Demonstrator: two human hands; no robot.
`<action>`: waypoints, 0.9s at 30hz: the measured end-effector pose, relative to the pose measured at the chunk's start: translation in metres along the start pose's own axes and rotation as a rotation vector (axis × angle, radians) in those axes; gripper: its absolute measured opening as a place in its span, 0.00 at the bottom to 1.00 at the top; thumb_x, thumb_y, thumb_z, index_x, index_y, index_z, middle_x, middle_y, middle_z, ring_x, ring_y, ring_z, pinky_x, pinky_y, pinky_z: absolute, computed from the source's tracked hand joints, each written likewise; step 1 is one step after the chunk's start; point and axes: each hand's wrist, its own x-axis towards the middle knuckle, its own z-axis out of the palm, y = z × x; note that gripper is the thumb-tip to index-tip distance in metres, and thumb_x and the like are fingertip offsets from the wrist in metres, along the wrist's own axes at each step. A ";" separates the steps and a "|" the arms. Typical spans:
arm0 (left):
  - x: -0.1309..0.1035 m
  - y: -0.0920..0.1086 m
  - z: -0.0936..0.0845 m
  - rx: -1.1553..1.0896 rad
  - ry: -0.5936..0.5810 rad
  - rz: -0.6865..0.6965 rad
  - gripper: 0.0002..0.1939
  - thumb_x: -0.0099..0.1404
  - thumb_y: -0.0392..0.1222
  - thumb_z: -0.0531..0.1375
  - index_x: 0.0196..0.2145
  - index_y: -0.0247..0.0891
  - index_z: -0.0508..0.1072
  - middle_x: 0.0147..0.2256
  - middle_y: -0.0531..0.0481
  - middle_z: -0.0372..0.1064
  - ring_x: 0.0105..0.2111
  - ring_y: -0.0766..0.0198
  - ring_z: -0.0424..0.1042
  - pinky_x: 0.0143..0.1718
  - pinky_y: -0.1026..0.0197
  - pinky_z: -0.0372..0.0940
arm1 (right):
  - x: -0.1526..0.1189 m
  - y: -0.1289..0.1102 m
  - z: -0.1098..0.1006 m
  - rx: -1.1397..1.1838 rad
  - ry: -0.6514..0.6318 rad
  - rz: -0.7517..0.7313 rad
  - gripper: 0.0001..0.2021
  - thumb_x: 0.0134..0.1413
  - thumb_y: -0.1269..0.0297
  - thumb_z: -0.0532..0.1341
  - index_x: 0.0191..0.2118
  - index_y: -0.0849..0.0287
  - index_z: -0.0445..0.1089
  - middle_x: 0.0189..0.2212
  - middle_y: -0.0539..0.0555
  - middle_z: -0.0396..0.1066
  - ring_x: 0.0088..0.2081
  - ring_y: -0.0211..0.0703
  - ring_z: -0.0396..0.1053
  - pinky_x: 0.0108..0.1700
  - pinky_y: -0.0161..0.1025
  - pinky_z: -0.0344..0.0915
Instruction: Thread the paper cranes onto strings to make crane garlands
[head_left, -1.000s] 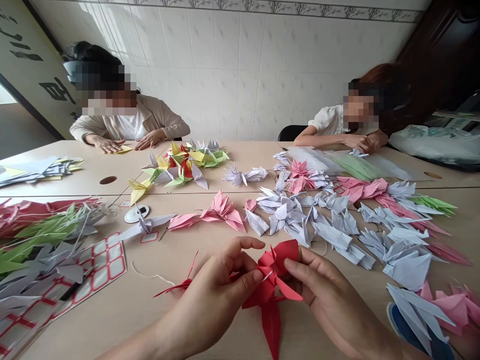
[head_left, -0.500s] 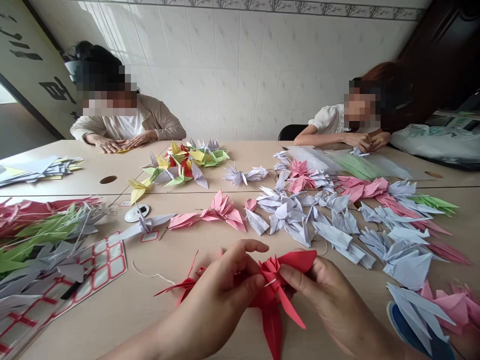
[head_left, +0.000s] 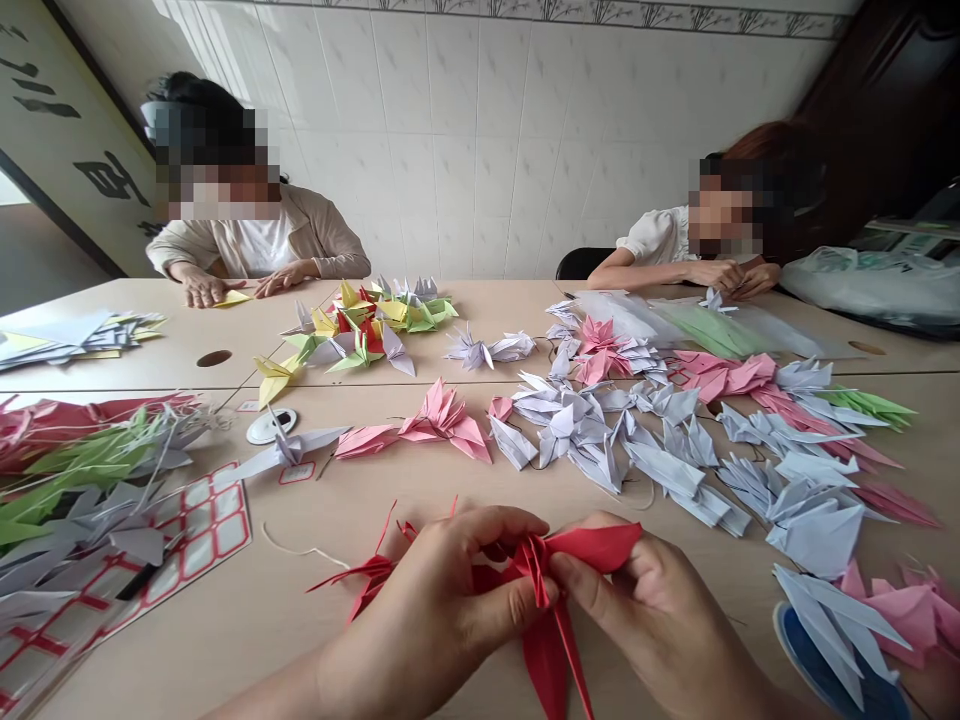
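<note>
Low in the middle of the view, a red folded paper crane (head_left: 546,640) is held between both hands. My left hand (head_left: 442,600) pinches it from the left, its thumb pressed near the crane's centre. My right hand (head_left: 652,620) grips it from the right, thumb and fingers closed at the base of a wing that points to the right. A long narrow point of the paper hangs downward. Part of the crane is hidden behind my fingers. More red folded paper (head_left: 367,575) lies just left of my left hand, partly covered by it.
Pale purple cranes (head_left: 570,430) and pink cranes (head_left: 446,425) spread across the table (head_left: 420,480). Coloured cranes (head_left: 367,325) pile farther back. At left, a stringed heap (head_left: 97,450) rests over red-bordered labels (head_left: 217,525). Two people sit opposite; one touches yellow paper (head_left: 232,298).
Both my hands have lowered slightly and turned the red crane, and its points have shifted. Across the table, the person at left has moved their hands apart over the yellow paper.
</note>
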 end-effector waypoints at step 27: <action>0.003 -0.003 -0.002 0.106 0.135 0.019 0.18 0.63 0.49 0.60 0.49 0.40 0.73 0.38 0.46 0.74 0.37 0.59 0.70 0.36 0.62 0.65 | 0.004 -0.001 -0.002 -0.046 -0.003 0.013 0.12 0.58 0.56 0.60 0.43 0.57 0.72 0.39 0.54 0.76 0.41 0.44 0.73 0.44 0.38 0.70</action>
